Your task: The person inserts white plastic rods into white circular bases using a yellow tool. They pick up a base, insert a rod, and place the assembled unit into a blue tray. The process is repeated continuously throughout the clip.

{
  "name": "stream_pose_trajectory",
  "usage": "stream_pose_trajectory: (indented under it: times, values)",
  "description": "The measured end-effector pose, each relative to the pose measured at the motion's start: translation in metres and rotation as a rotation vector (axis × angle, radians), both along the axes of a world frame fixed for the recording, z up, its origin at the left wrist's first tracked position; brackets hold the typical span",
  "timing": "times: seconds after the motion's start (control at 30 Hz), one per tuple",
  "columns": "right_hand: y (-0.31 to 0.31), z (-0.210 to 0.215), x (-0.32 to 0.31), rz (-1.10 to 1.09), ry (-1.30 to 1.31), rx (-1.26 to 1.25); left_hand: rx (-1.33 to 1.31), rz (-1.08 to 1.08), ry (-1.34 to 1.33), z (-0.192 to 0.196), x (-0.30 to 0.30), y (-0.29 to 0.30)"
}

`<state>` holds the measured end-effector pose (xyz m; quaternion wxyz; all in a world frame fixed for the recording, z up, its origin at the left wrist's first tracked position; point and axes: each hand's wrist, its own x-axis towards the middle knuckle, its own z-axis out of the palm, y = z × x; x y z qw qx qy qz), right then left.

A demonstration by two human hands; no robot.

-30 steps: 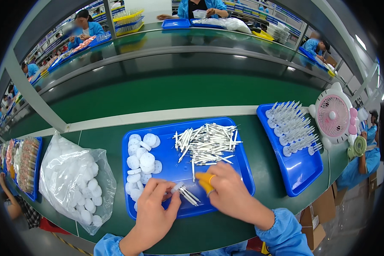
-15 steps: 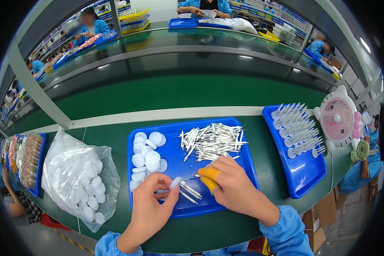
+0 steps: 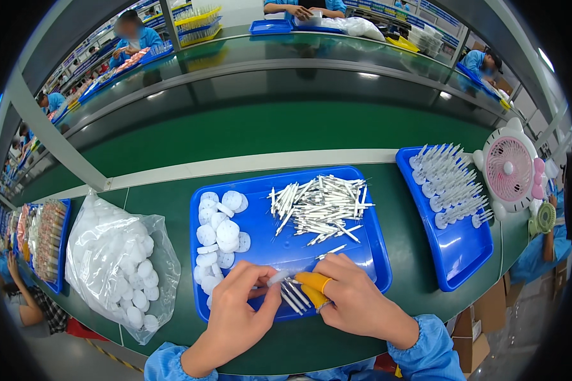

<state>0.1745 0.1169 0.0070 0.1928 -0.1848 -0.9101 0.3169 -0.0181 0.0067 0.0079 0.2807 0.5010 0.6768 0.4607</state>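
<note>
My left hand [image 3: 245,301] pinches a translucent white round disc [image 3: 278,277] by its edge. Several thin white sticks [image 3: 295,298] stand out from the disc, tilted down and to the right. My right hand [image 3: 356,298], with yellow covers on thumb and forefinger, is closed right beside the disc, fingertips around a thin white stick whose tip shows at the disc. Both hands work over the near side of a blue tray [image 3: 257,213]. Inside it, white discs [image 3: 227,235] are heaped at the left and a pile of white sticks [image 3: 321,206] lies at the far right.
Left of the tray lies a clear bag of white discs [image 3: 117,273]. A second blue tray [image 3: 457,257] at right holds discs with upright sticks [image 3: 448,181], beside a pink-and-white fan [image 3: 508,168]. A conveyor [image 3: 286,127] runs behind; a co-worker [image 3: 305,7] sits across it.
My right hand has come left and down to the disc. My left hand has shifted slightly right and nearer with it. A few sticks now lie loose at the pile's near edge.
</note>
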Motion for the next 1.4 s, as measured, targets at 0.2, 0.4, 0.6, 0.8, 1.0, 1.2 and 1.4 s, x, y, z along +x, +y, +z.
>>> stream_pose_trajectory:
  times: [0.2,0.4,0.6,0.8,1.0,1.2,1.4]
  values:
    - [-0.001,0.002,-0.004,-0.014,-0.012,0.020,-0.012,0.019,0.004,-0.002,0.002,-0.001]
    - [-0.015,-0.001,-0.011,-0.038,0.053,-0.022,0.064,-0.006,0.102,-0.006,0.004,-0.001]
    - [-0.022,-0.005,-0.012,-0.135,0.187,-0.107,0.114,-0.003,0.163,-0.005,0.006,-0.004]
    - [-0.027,-0.011,-0.021,-0.190,0.228,-0.057,0.084,-0.034,0.237,-0.007,0.008,-0.007]
    - [-0.019,-0.005,-0.014,-0.201,0.280,-0.100,0.016,0.065,-0.151,-0.001,0.010,-0.004]
    - [-0.021,0.008,-0.008,-0.221,0.313,-0.020,0.056,-0.007,-0.315,0.004,0.003,-0.005]
    - [-0.022,0.010,-0.007,-0.163,0.266,-0.042,0.129,-0.010,-0.181,-0.002,0.002,-0.007]
